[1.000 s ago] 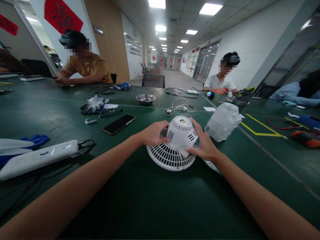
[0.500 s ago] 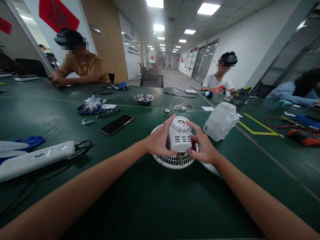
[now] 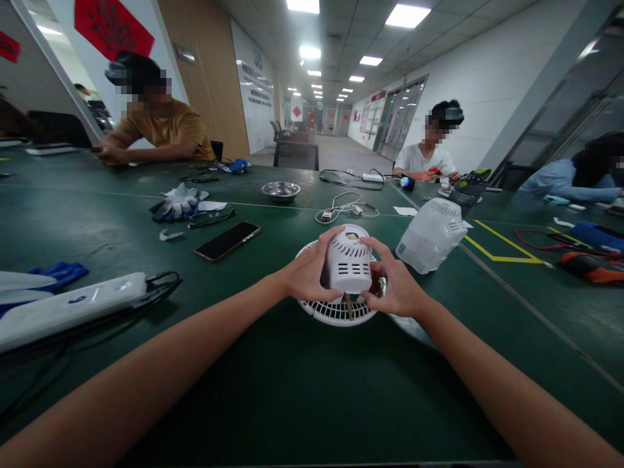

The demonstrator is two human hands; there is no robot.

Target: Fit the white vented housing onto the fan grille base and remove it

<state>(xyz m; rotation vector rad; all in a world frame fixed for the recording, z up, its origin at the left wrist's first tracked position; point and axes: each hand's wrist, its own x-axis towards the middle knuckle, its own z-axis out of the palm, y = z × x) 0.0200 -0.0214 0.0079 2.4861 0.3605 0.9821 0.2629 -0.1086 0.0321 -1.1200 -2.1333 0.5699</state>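
White cover: one, vented, with slots facing the wearer and a round hole near its top; sits between the two hands, above the grille, close to upright. Whether it is fastened below cannot be told.
Left hand: one, bare; grasping the cover's left side, thumb low, fingers up along the wall.
Right hand: one, bare; grasping the cover's right side, thumb at the lower edge, index finger near the top.
Grille: one, white, round, ribbed; lies on the green table, beneath the cover.
Brown strip: one; shows below the cover's front edge, purpose unclear.
Clear plastic shell: one; stands apart, beyond the right hand.
Phone: one, dark screen up; left of the work.
Metal bowl: one; farther back.
Handling note: equal pressure from both sides should suit the cover best; keep it level, watch the lower edge against the strip, and avoid squeezing the thin vents.
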